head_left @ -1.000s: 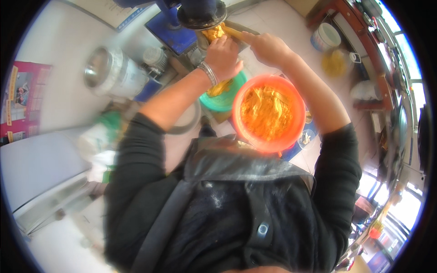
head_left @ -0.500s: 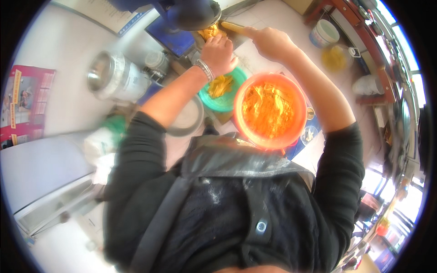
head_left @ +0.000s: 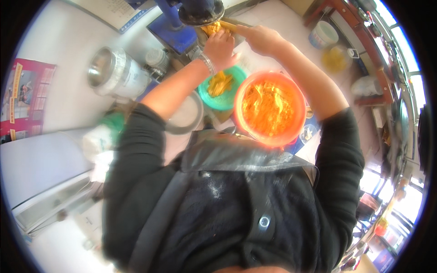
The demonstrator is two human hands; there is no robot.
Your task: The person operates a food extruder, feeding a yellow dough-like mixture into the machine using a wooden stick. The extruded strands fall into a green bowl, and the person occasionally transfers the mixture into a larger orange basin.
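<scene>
Under the round dark head of a blue machine [head_left: 201,12] lies a clump of yellow-orange pieces [head_left: 212,28]. My left hand [head_left: 219,49], with bracelets at the wrist, reaches forward over this clump, fingertips touching it and the thumb sticking out to the side. My right hand [head_left: 261,40] is closed round a wooden stick [head_left: 229,26], whose far end runs in beside the clump below the machine head. A green basin [head_left: 236,93] with yellow strips sits beneath my left wrist. Between my forearms stands an orange-red bucket [head_left: 298,111] holding orange-yellow crumbly material and strips.
A grey round tub [head_left: 184,116] is partly hidden under my left forearm. At left stand a metal pot [head_left: 116,75] and a white sack-like bundle [head_left: 98,141]. A white bucket [head_left: 323,34] and a yellow container [head_left: 336,59] are at far right, near a reddish-brown bench [head_left: 348,18].
The view has shifted slightly, so more of the machine head shows. Both hands stay at the machine, my right hand still round the stick and a little further left.
</scene>
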